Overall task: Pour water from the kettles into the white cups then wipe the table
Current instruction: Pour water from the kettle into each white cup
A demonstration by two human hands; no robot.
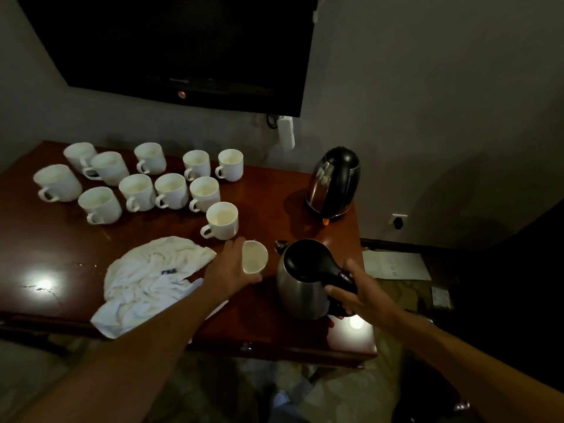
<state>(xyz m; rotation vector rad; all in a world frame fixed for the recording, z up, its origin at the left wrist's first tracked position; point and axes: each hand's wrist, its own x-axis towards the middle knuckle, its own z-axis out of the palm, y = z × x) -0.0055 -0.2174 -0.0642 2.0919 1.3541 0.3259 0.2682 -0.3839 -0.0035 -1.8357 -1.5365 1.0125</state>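
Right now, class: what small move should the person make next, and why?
Probably tip the near kettle toward the cup: the right hand grips its handle, and its spout faces the cup, which the left hand holds beside it.

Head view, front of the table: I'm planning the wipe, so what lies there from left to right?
White towel → left hand holding a white cup → steel kettle → right hand gripping the kettle's handle.
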